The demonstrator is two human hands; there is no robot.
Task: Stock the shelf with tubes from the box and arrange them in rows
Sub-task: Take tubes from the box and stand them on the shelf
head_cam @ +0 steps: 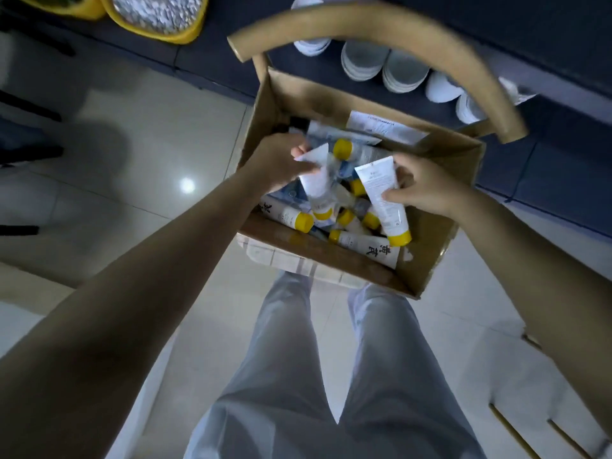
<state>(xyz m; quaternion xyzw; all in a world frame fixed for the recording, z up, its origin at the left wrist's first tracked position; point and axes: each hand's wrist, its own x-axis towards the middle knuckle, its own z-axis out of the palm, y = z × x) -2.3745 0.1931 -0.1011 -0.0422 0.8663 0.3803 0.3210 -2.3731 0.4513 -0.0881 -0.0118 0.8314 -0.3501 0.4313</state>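
A: Where are the tubes?
B: Loose tubes (364, 241) lie heaped in the open brown cardboard box (331, 101).
A: And my hands?
B: Your left hand (281, 160) has its fingers curled round a white plastic tube with a yellow cap (318, 187). Your right hand (427, 187) pinches a second white tube (384, 203) just beside it.

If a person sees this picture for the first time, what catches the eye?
The open cardboard box in the middle, full of white tubes with yellow caps, draws the eye first. Both hands reach into it: the left hand grips one tube, the right hand a second tube. Behind it, stacked white bowls stand on a dark shelf.
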